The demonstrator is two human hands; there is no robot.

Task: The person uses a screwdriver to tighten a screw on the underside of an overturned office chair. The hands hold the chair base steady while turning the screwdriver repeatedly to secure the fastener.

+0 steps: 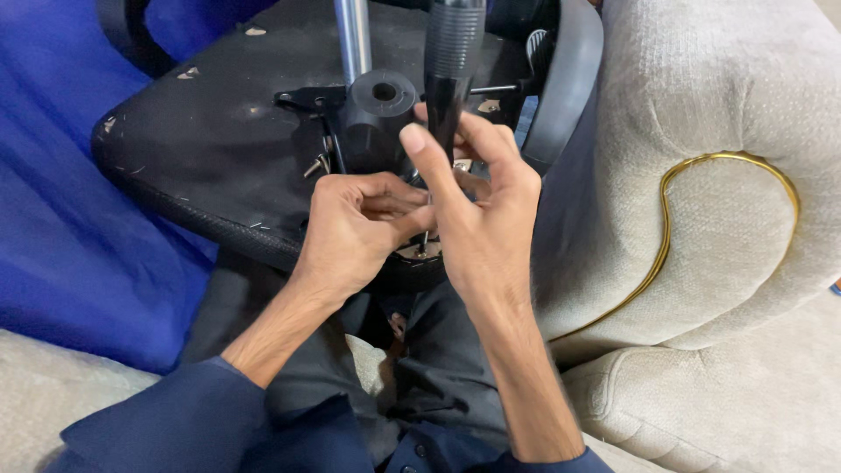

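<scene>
An upturned black chair seat [201, 131] rests on my lap, its underside facing up. A black mechanism block [378, 109] with a round hole is bolted to it, beside a chrome post [353, 35] and a black ribbed lever handle [451, 61]. My left hand [355, 228] pinches a small metal screw [425, 238] at the seat's near edge. My right hand [482, 210] hovers over the same spot, fingers spread, thumb raised, touching the screw area. Another loose screw [315, 164] sticks up left of the block.
A cream upholstered sofa arm [701, 175] with gold trim [666, 201] lies to the right. Blue cloth [61, 219] covers the left side. A black curved chair armrest [569, 70] rises behind my right hand. My dark trousers [429, 368] lie below.
</scene>
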